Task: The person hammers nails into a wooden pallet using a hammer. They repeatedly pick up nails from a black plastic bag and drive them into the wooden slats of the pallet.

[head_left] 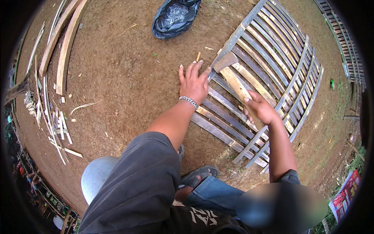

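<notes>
Bare brown earth fills the frame, and on it we list the following.

Hatchet point(230, 74): centre of the frame, slightly right. Our right hand point(260, 108) is closed around its pale wooden handle; the grey head points to the upper left and rests on the panel.

Panel point(280, 66): a lattice of grey and tan bamboo slats lying flat on the ground, running from the upper right down to the centre. The hatchet head meets it at its left edge.

Left hand point(193, 82): just left of the hatchet head, fingers spread and pressed down at the panel's left edge, holding nothing that we can see. Whether the fingertips pin a small piece under the blade, we cannot tell. A metal bracelet point(189, 101) sits on the wrist.

Chip point(198, 56): a small pale sliver of wood on the dirt just above the left fingertips.

Sandal point(199, 175): dark, on our foot, at lower centre near the panel's lower corner.

Bag point(174, 16): black plastic, open, at top centre, well apart from the hands.

Planks point(64, 43): long curved boards at the upper left.

Offcuts point(56, 124): a scatter of thin pale strips along the left edge.

Second panel point(343, 43): partly seen at the far upper right.
</notes>
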The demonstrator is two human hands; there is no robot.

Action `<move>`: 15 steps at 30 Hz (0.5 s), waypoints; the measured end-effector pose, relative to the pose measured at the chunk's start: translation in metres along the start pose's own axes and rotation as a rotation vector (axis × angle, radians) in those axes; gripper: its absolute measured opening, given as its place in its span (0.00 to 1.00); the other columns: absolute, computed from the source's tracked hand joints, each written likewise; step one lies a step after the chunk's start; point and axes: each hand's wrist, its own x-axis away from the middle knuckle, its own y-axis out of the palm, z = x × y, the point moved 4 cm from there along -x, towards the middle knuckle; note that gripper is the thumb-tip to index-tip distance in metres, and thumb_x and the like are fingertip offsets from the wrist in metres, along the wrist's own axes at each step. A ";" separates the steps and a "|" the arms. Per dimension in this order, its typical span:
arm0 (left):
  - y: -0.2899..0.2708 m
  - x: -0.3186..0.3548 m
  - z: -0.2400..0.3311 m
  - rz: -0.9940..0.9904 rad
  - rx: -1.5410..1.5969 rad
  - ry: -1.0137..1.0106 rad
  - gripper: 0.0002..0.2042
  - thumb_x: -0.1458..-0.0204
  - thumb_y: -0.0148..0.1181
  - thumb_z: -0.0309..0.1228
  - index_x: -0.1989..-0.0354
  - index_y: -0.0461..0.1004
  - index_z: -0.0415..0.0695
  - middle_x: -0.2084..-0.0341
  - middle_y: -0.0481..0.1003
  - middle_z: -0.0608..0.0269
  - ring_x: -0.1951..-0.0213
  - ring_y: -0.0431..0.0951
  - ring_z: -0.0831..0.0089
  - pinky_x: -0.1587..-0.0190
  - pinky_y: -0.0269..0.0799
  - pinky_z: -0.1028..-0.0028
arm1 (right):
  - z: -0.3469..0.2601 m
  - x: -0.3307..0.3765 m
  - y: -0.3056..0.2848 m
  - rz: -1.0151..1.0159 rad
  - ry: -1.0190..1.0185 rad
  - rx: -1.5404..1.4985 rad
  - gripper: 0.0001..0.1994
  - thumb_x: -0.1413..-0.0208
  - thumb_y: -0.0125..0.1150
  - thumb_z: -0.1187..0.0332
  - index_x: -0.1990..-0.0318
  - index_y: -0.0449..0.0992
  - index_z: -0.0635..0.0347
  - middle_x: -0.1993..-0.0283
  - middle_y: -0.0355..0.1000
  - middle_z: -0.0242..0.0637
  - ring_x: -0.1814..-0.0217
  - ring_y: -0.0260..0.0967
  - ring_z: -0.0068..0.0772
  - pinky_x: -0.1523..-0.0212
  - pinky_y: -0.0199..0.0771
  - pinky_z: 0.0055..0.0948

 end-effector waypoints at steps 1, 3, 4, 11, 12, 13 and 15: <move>0.000 0.000 0.000 0.003 0.003 0.007 0.17 0.47 0.60 0.29 0.48 0.80 0.56 0.38 0.68 0.58 0.32 0.62 0.57 0.28 0.42 0.40 | 0.000 0.001 -0.002 -0.008 0.015 -0.004 0.21 0.29 0.50 0.60 0.34 0.61 0.56 0.74 0.69 0.32 0.83 0.64 0.25 0.81 0.67 0.26; 0.000 0.000 0.001 0.012 0.009 0.018 0.17 0.48 0.60 0.28 0.50 0.80 0.57 0.39 0.68 0.58 0.33 0.63 0.57 0.28 0.43 0.40 | -0.002 0.000 -0.002 0.035 -0.020 -0.069 0.21 0.29 0.50 0.60 0.33 0.61 0.56 0.75 0.68 0.32 0.82 0.64 0.25 0.81 0.67 0.26; 0.000 0.000 0.001 0.016 0.012 0.023 0.17 0.49 0.61 0.27 0.50 0.81 0.57 0.39 0.69 0.58 0.33 0.63 0.57 0.28 0.43 0.40 | -0.002 0.000 -0.002 0.056 -0.037 -0.102 0.21 0.29 0.50 0.60 0.33 0.61 0.56 0.75 0.68 0.31 0.82 0.64 0.25 0.81 0.67 0.26; 0.000 0.003 -0.001 0.039 0.026 0.025 0.17 0.51 0.63 0.25 0.53 0.81 0.57 0.40 0.70 0.59 0.34 0.65 0.57 0.28 0.44 0.40 | -0.001 0.000 -0.002 0.080 -0.045 0.067 0.21 0.28 0.50 0.60 0.33 0.62 0.56 0.74 0.68 0.30 0.80 0.65 0.22 0.78 0.69 0.27; 0.000 0.002 -0.001 0.041 0.031 0.023 0.16 0.51 0.63 0.25 0.53 0.81 0.57 0.40 0.70 0.60 0.34 0.65 0.58 0.28 0.44 0.40 | 0.003 -0.001 0.000 0.063 -0.031 0.097 0.21 0.28 0.51 0.60 0.33 0.62 0.56 0.74 0.68 0.30 0.80 0.65 0.22 0.78 0.69 0.27; 0.000 0.001 -0.001 0.042 0.035 0.022 0.16 0.51 0.64 0.26 0.54 0.81 0.57 0.40 0.70 0.60 0.34 0.65 0.58 0.28 0.44 0.40 | 0.006 -0.001 0.004 0.046 -0.017 0.127 0.21 0.28 0.51 0.60 0.33 0.62 0.56 0.74 0.68 0.30 0.80 0.65 0.22 0.78 0.69 0.27; 0.000 0.002 -0.001 0.037 0.035 0.020 0.15 0.51 0.64 0.26 0.54 0.81 0.57 0.40 0.70 0.60 0.34 0.65 0.58 0.28 0.44 0.41 | 0.012 0.000 0.010 0.033 -0.037 0.125 0.21 0.29 0.52 0.60 0.34 0.63 0.56 0.74 0.68 0.30 0.80 0.66 0.23 0.79 0.69 0.28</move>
